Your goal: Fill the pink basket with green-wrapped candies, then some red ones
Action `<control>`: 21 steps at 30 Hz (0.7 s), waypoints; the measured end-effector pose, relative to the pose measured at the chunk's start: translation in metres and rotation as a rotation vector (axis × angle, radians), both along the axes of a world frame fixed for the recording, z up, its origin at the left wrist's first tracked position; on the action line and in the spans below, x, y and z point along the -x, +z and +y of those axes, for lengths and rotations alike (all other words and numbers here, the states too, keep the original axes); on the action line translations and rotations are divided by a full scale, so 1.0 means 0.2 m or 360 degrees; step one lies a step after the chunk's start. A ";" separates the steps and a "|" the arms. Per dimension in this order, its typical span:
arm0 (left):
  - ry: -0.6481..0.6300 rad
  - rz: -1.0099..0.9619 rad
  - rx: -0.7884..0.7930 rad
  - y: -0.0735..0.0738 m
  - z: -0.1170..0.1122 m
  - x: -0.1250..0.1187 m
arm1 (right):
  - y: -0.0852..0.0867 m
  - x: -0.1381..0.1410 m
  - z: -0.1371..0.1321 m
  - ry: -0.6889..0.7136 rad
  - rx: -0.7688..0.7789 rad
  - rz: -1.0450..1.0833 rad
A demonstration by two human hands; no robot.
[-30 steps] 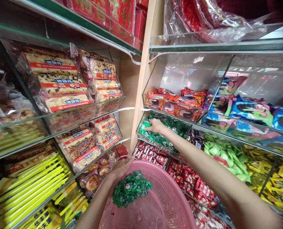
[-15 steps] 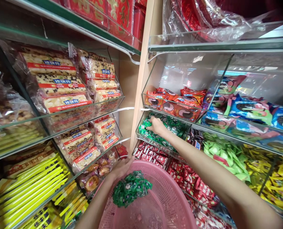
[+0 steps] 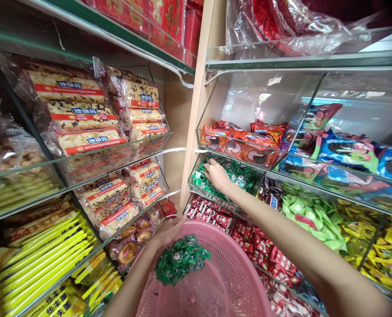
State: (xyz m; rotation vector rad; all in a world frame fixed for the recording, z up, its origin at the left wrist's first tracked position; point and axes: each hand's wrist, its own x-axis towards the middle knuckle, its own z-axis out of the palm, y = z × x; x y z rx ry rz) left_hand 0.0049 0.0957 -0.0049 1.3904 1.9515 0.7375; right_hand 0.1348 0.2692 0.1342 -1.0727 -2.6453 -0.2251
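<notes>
My right hand (image 3: 217, 175) reaches into a clear bin of small green-wrapped candies (image 3: 240, 174). Its fingers are slightly apart and touch the candies at the left side of the bin; nothing shows held in them. At the far-left rim of a pink plastic basket (image 3: 245, 268), my left hand (image 3: 168, 231) grips the edge, its fingers partly hidden. A heap of the same green candies (image 3: 183, 259) lies inside the basket, toward its left wall. The basket's bottom is cut off by the frame.
Below the bin are red-wrapped sweets (image 3: 209, 213). Green packets (image 3: 310, 215) and yellow packets (image 3: 357, 242) fill bins on the right. Above are red biscuit packs (image 3: 245, 138) behind a glass front. Packaged pastry bars (image 3: 83, 112) sit on the left shelves. A wooden post (image 3: 194, 110) stands at the corner.
My right hand has shifted slightly within the green candies, and its fingers have changed from curled to more stretched out. My left hand and the basket have hardly moved.
</notes>
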 end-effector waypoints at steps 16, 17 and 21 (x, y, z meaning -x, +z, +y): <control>0.0008 0.0016 -0.0014 0.00 0.00 0.00 | -0.03 -0.02 0.04 0.0081 0.0126 0.0302; 0.0006 0.0021 -0.0009 0.00 0.00 0.00 | -0.03 -0.02 0.04 0.0090 0.0116 0.0280; 0.0004 0.0065 0.0026 -0.01 0.01 0.00 | -0.04 0.00 0.02 0.0114 0.0100 0.0203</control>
